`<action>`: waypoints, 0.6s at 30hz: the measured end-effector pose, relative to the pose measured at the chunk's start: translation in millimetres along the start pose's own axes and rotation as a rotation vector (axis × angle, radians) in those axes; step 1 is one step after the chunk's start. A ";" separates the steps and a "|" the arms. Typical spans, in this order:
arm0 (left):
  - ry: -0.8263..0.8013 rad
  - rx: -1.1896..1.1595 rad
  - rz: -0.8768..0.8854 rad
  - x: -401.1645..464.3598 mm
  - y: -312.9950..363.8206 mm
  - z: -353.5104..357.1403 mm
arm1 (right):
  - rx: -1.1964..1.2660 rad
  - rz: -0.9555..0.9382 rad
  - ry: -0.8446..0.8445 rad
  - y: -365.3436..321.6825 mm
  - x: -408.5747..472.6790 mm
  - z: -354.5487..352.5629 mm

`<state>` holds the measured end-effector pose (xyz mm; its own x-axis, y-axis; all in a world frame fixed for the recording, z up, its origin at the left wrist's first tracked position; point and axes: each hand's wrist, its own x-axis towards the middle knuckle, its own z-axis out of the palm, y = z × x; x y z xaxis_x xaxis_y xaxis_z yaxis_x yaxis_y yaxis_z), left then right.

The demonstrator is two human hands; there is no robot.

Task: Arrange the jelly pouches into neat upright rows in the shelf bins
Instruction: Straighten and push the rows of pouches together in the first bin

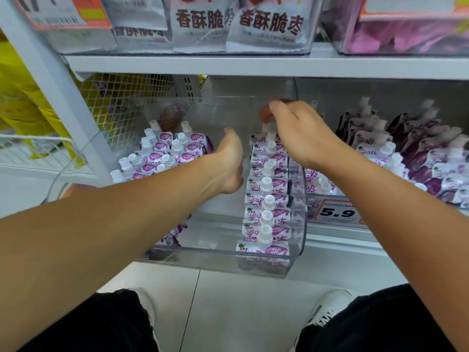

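Now your right hand (pixel 302 134) reaches deep into clear bin (pixel 297 252), fingers curled over rearmost spout of upright jelly pouch row (pixel 266 199), seemingly to straighten it; grip itself hidden; your left hand (pixel 229 161) flat, fingers straight, edge-on in bare middle gap, likely bracing row; leaning pouch cluster (pixel 162 153) crowds bin's left side; upper shelf (pixel 253 66) overhangs reach; price tag (pixel 337 212) right.

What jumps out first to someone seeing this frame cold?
Two bare forearms reach into a clear bin on the lower shelf. The right hand is at the far end of a neat upright row of pouches along the bin's right side, and the left hand is in the bare middle. A looser cluster of pouches fills the left.
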<state>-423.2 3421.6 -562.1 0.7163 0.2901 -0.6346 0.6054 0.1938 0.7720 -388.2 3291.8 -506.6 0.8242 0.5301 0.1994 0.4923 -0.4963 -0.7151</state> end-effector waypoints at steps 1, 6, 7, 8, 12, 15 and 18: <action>-0.020 -0.037 0.021 2.6 0.6 3.8 | -0.005 0.003 -0.002 -0.8 -0.3 0.1; 0.020 0.065 0.099 4.3 7.6 14.7 | 0.017 0.015 0.004 -1.4 -0.7 0.0; 0.019 0.046 0.108 7.7 7.4 14.1 | 0.018 0.019 0.005 -0.9 -1.0 -0.2; -0.015 0.065 0.112 9.3 8.3 12.4 | 0.016 0.020 0.004 -0.5 -1.4 -0.2; -0.186 -0.004 0.081 2.7 8.7 4.5 | 0.005 0.034 -0.007 -1.7 -1.2 -0.4; -0.226 -0.076 0.068 -5.5 9.8 -7.8 | -0.060 0.016 -0.028 -2.5 -0.7 -1.0; -0.137 0.073 0.146 -44.0 17.9 -50.8 | -0.210 -0.024 -0.086 1.2 1.4 -3.5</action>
<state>-461.5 3460.0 -518.5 0.8356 0.1791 -0.5194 0.5120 0.0888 0.8544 -385.4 3289.5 -504.8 0.7891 0.5956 0.1504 0.5662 -0.6104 -0.5539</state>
